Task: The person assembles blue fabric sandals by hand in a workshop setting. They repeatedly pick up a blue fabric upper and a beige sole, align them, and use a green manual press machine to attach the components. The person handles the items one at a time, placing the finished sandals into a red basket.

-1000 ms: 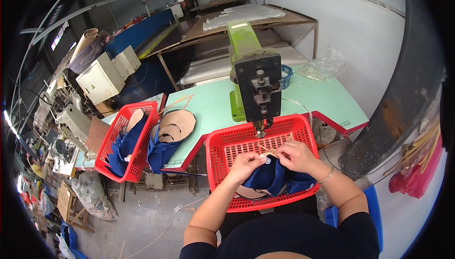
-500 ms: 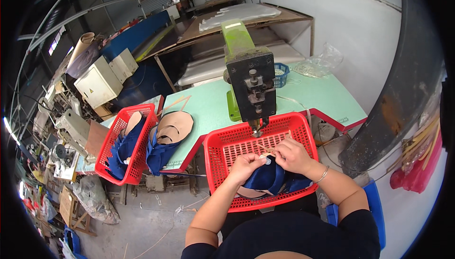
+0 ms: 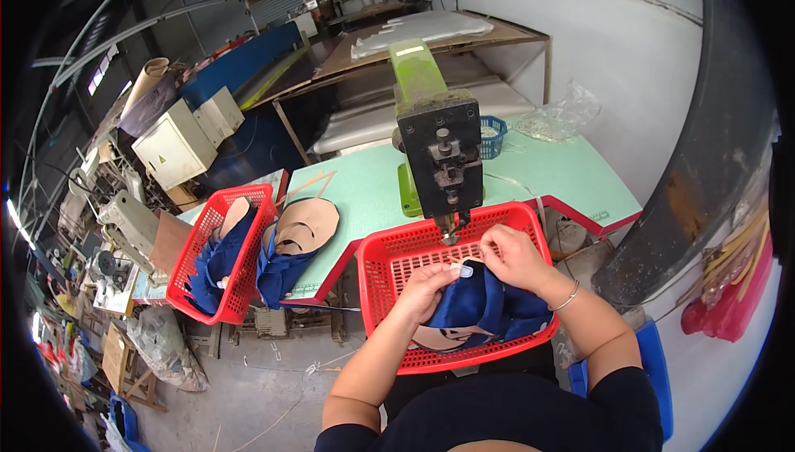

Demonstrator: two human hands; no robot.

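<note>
My left hand [image 3: 429,288] pinches the upper edge of a blue fabric piece [image 3: 464,303] with beige backing, which looks like a shoe upper. A small pale tab [image 3: 466,271] shows at the left thumb tip. To its right, my right hand [image 3: 510,257] has its fingers closed at the same edge, the blue fabric hanging below them. Exactly what the right fingertips hold is hidden. Both hands are over a red plastic basket [image 3: 374,303] holding more blue fabric and beige pieces. Just beyond the hands stands the lower end of a green and black machine head [image 3: 451,141].
On the pale green table [image 3: 364,172] a second red basket [image 3: 262,237] holds blue pieces, with a stack of beige and blue pieces [image 3: 300,228] beside it. A blue basket [image 3: 492,139] and clear plastic bag [image 3: 563,117] lie behind the machine. A dark pillar [image 3: 662,195] rises at right.
My right hand has moved slightly up and away from my left. The blue fabric between them is more raised and spread. The thin beige strip seen earlier at the fingertips now barely shows.
</note>
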